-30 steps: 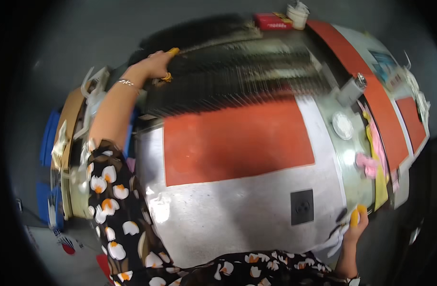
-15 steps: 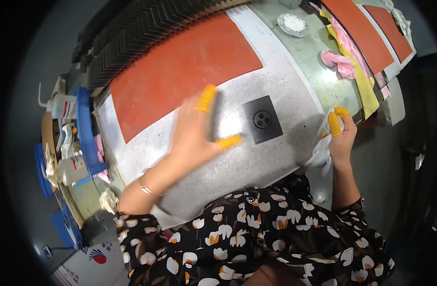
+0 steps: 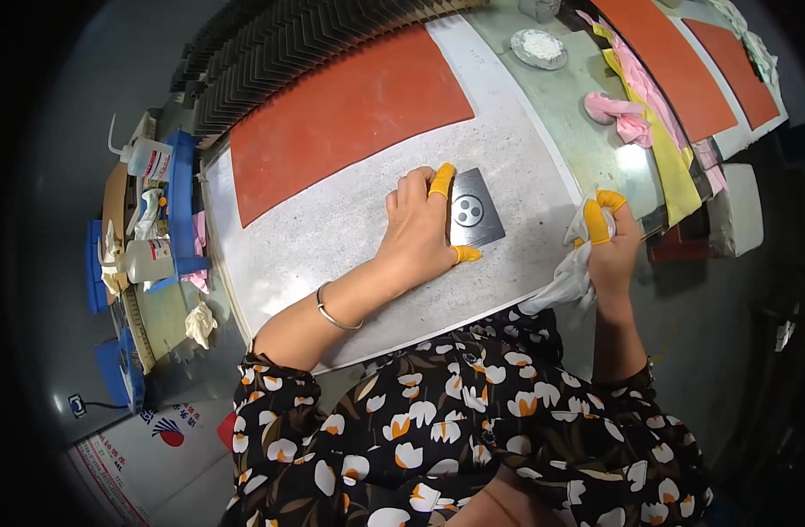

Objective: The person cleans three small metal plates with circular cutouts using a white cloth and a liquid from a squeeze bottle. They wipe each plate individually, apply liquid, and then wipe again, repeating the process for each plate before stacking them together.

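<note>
A dark rectangular phone back panel [image 3: 483, 221] with a round camera ring and three circles lies on the speckled grey-white sheet. My left hand [image 3: 416, 220] spans its left side, a yellow-cotted fingertip at the far edge and the thumb at the near edge. Yellow finger cots also cover the thumb and a finger of my right hand [image 3: 612, 237], which pinches a bunched white cloth [image 3: 562, 285] to the right. Part of the cloth hangs down toward the table edge. Beyond my left hand, a reddish-orange mat [image 3: 350, 123] lies on the sheet.
Dark zigzag racks [image 3: 323, 57] line the far side. At left, squeeze bottles [image 3: 148, 261] stand by a blue tray [image 3: 183, 202]. A dish of white paste [image 3: 540, 47], a pink cloth [image 3: 620, 116] and a yellow cloth [image 3: 679, 189] lie at right.
My left hand has come right and down onto the panel and closed around its edges. The panel's surface now looks lighter with reflection. My right hand keeps the white cloth.
</note>
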### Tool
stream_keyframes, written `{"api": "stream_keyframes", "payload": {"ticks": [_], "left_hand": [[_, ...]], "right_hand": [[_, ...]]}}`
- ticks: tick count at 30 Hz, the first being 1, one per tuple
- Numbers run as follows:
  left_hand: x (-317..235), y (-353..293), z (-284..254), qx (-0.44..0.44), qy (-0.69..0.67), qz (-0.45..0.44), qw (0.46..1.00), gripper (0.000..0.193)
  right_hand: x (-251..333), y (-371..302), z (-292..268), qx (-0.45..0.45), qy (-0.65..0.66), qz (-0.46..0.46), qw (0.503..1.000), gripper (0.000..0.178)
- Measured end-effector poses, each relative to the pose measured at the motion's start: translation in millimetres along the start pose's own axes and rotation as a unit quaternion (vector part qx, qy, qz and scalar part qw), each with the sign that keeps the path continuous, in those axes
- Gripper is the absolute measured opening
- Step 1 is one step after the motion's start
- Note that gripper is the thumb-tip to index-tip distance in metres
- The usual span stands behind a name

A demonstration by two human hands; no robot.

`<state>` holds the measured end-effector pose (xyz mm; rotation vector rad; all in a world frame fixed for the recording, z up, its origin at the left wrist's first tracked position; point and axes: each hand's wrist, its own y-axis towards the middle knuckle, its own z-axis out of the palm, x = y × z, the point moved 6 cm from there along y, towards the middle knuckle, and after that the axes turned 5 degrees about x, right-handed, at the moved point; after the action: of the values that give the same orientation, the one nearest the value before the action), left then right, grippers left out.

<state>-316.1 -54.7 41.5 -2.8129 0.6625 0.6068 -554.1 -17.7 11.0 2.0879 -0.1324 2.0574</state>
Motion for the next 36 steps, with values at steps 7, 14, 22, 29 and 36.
{"api": "stream_keyframes", "payload": {"ticks": [7,14,22,29,36], "left_hand": [[-12,2,-11,-0.029,0.017,0.064,0.997,0.095],[27,-15,-47,-0.090,-0.075,0.090,0.989,0.096],[207,-21,-301,-0.275,0.182,-0.098,0.939,0.087],[343,72,-344,-0.063,0.366,-0.211,0.904,0.071],[359,124,-304,0.045,0.313,-0.187,0.930,0.062]], "right_hand": [[-2,4,-5,-0.022,-0.021,0.011,0.999,0.015],[18,0,1,-0.031,-0.207,-0.030,0.977,0.025],[-5,-2,-18,-0.042,-0.235,-0.068,0.969,0.020],[6,4,-4,-0.036,-0.129,-0.061,0.989,0.020],[-8,4,-23,-0.053,-0.139,-0.057,0.987,0.020]]}}
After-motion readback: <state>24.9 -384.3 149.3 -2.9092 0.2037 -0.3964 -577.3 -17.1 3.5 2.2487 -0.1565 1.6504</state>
